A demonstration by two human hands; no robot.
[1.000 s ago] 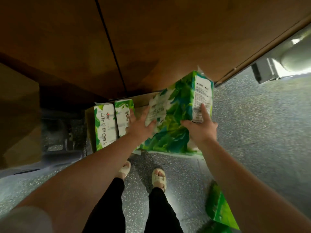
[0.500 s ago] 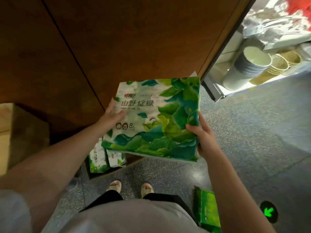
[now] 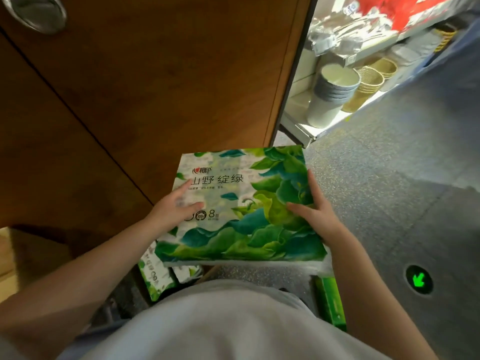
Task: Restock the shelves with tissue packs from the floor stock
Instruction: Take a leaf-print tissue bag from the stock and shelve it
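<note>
While we are comparing this moment with the views from a second ago, we are noting that the tissue pack (image 3: 241, 203) has come up from the floor stock, where it was standing on edge, and has been turned so its printed face is now looking up at us. Half a second ago it was already flat and lower in view; now it is sitting higher and closer to our body. We are judging that the pick-up is done and the carry to a shelf is what remains.

Going left to right, we are seeing the brown wooden panel (image 3: 135, 105) filling the left and centre behind the pack. Our left hand (image 3: 172, 207) is lying on the pack's left part with fingers spread and nearly straight, pressing flat on the top face; whether the thumb is hooking under the edge we cannot tell. The pack itself is being held level in mid-air in front of our waist, above the remaining packs on the floor (image 3: 153, 276). Our right hand (image 3: 315, 215) is gripping the right edge, thumb laid over the top and fingers wrapped around the side.

We are recording the pack as a broad, flat, plastic-wrapped block, white at upper left with green and teal leaf artwork, dark Chinese lettering and an "8" count mark. Its wrap is appearing intact and glossy, likely slippery under a flat palm.
</note>
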